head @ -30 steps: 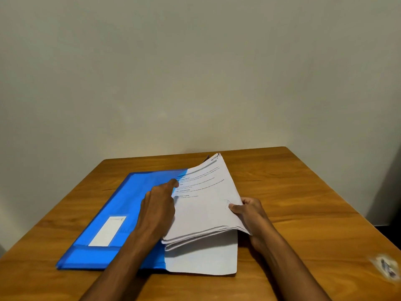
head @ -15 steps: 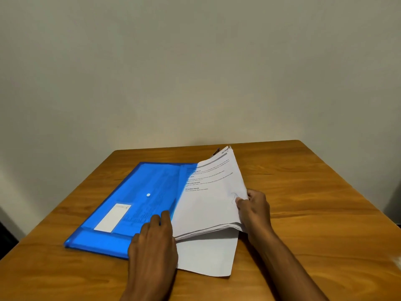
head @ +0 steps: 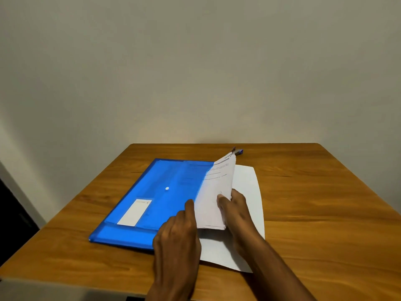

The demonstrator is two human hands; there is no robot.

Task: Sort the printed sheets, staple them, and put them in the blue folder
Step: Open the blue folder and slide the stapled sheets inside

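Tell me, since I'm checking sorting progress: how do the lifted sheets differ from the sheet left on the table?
The lifted sheets are several, tilted up on edge; the flat sheet is single and lies on the table. The lifted sheets show printed lines; the flat sheet looks blank. The right hand pinches the lifted sheets; the flat sheet lies loose under its forearm. Both are white paper.

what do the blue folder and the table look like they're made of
The blue folder looks like thin translucent plastic with a glossy finish: print shows faintly through its cover, and it has a white snap button and a white label. The table looks like wood or a wood-look laminate, with a warm brown grain and a slight sheen; which of the two cannot be told from here.
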